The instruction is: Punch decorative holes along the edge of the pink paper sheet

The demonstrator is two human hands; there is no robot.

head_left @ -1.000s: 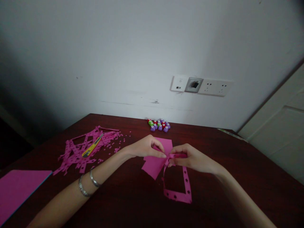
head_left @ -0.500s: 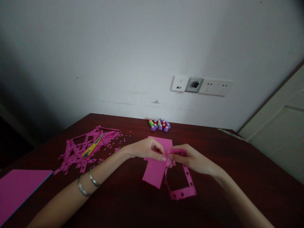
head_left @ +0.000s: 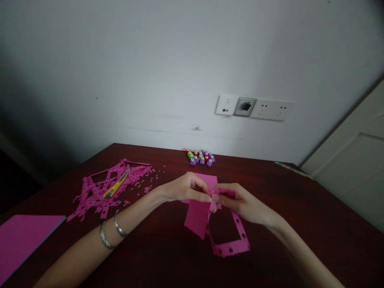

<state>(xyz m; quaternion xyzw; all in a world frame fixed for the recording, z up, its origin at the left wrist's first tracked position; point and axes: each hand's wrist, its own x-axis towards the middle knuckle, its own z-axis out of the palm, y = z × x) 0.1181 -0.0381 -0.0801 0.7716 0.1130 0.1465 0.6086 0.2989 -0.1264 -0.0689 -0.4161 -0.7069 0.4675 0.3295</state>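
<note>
Head view: paper (head_left: 196, 220) is pinched by the left hand (head_left: 190, 188), a frame (head_left: 239, 246) by the right hand (head_left: 244, 202); the red-brown table (head_left: 279, 248) is backed by a white wall (head_left: 150, 72).

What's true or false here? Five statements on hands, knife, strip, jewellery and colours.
1. The left hand and right hand both touch pink paper. True.
2. A yellow knife lies on paper scraps. True.
3. What hangs below the right hand is solid. False: the pink strip has cutouts.
4. The right arm wears jewellery. False: silver bracelets circle the left.
5. Nothing purple is in view. False: small purple, red and green pieces sit near the wall.
</note>
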